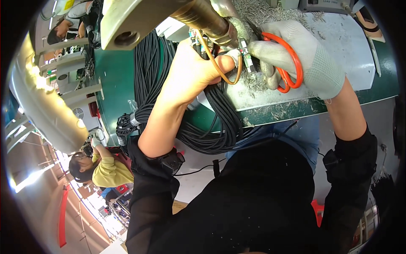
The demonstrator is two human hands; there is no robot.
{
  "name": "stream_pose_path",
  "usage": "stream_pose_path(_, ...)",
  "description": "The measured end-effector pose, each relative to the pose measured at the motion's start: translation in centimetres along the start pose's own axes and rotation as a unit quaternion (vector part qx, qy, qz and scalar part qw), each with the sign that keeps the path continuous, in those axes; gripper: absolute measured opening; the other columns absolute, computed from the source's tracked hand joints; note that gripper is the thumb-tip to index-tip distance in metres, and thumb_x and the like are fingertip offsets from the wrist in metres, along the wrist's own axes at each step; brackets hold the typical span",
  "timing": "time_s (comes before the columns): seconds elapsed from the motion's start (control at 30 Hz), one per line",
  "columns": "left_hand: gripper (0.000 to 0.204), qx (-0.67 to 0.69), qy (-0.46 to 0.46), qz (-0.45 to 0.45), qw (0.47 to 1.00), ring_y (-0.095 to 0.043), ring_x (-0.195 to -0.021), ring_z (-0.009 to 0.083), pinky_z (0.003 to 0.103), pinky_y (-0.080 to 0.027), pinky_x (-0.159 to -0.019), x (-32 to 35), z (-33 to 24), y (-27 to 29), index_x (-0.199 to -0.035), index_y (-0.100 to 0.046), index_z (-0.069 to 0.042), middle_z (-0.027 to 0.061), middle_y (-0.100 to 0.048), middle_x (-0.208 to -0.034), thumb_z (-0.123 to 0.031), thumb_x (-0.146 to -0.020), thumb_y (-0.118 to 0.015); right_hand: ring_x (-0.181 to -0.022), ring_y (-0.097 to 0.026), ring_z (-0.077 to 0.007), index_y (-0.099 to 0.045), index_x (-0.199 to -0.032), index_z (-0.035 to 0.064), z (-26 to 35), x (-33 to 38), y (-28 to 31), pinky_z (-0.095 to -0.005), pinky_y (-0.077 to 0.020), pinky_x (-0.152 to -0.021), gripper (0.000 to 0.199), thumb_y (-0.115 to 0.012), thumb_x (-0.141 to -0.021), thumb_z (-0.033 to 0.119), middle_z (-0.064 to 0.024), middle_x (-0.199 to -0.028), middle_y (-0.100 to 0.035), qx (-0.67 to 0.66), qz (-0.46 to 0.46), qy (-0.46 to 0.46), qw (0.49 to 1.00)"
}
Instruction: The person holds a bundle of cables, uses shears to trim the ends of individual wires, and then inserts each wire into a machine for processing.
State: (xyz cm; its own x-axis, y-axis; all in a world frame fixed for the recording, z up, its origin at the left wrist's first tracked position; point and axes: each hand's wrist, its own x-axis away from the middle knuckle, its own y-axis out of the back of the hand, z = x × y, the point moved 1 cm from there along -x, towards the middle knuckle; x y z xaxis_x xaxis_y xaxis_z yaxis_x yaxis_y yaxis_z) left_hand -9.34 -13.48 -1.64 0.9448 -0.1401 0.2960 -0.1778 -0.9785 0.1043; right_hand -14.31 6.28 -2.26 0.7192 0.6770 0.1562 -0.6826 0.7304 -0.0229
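Note:
My bare left hand (196,70) is closed around a cluster of small connector ends (198,41) on black cables, and a thin brown loop (218,67) hangs beside its thumb. A white covering shows at the thumb's tip. My right hand (302,55), in a grey-white glove, is curled around scissors (298,63) with large red looped handles; their blades are mostly hidden. Between the two hands sits a small silver-and-black connector (246,55), touching or close to the gloved fingertips. What presses on it cannot be made out.
A metal arm lamp or tool mount (203,17) hangs over the hands. Black cable bundles (150,63) lie on the green table (114,80), some drooping over its edge. Small silver clippings (266,10) cover the white sheet (351,55). Another person in yellow (112,173) sits to the left.

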Motion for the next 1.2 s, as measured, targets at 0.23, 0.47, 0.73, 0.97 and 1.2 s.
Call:
stream_pose_path(0.23, 0.031, -0.101, -0.064, -0.053, 0.991, -0.049, -0.063, 0.0041, 0.019, -0.041, -0.056, 0.4, 0.1, -0.7, -0.091, -0.06, -0.001, -0.0024, -0.056, -0.073, -0.022, -0.072, -0.074, -0.044, -0.056, -0.0135, -0.056, -0.074, -0.0031, 0.8, -0.1, -1.2, -0.0258, -0.0455, -0.042, 0.029, -0.058, -0.083, 0.025, -0.0073, -0.053, -0.055, 0.042, -0.053, -0.031, 0.997)
stream_pose_path(0.47, 0.033, -0.107, -0.078, -0.065, 0.989, -0.052, -0.07, 0.005, 0.021, -0.045, -0.064, 0.6, 0.2, -1.1, -0.096, -0.061, 0.001, -0.0008, -0.06, -0.08, -0.019, -0.072, -0.073, -0.044, -0.056, -0.0133, -0.057, -0.075, -0.0033, 0.1, -0.2, -0.7, -0.0252, -0.0455, -0.042, 0.031, -0.058, -0.083, 0.026, -0.0068, -0.053, -0.055, 0.014, -0.023, -0.007, 1.0)
stream_pose_path(0.73, 0.027, -0.103, -0.101, -0.075, 0.987, -0.052, -0.069, 0.0049, 0.02, -0.045, -0.063, 0.6, 0.3, -1.3, -0.094, -0.061, 0.001, -0.0011, -0.06, -0.079, -0.014, -0.072, -0.068, -0.046, -0.057, -0.0139, -0.059, -0.077, -0.0034, 0.2, -0.4, -0.6, -0.0256, -0.047, -0.043, 0.029, -0.059, -0.083, 0.025, -0.0074, -0.053, -0.056, 0.014, -0.015, -0.041, 0.999)
stream_pose_path(0.97, 0.034, -0.149, -0.168, -0.066, 0.972, -0.048, -0.057, 0.006, 0.021, -0.041, -0.053, 0.4, 1.0, -1.1, -0.074, -0.058, -0.002, -0.0021, -0.054, -0.064, -0.032, -0.08, -0.071, -0.046, -0.058, -0.0144, -0.061, -0.083, -0.0032, -3.2, -1.3, -0.8, -0.0252, -0.0484, -0.044, 0.027, -0.06, -0.086, 0.023, -0.008, -0.055, -0.058, -0.001, -0.07, -0.086, 0.994)
stream_pose_path(1.2, 0.031, -0.178, -0.119, -0.079, 0.974, -0.049, -0.058, 0.006, 0.021, -0.041, -0.053, 0.7, 0.4, -1.4, -0.074, -0.058, -0.002, -0.0021, -0.054, -0.064, -0.029, -0.08, -0.072, -0.045, -0.058, -0.0157, -0.062, -0.082, -0.0033, -3.0, -1.4, -0.3, -0.0261, -0.0489, -0.045, 0.025, -0.058, -0.087, 0.021, -0.0084, -0.055, -0.059, -0.02, -0.054, -0.024, 0.998)
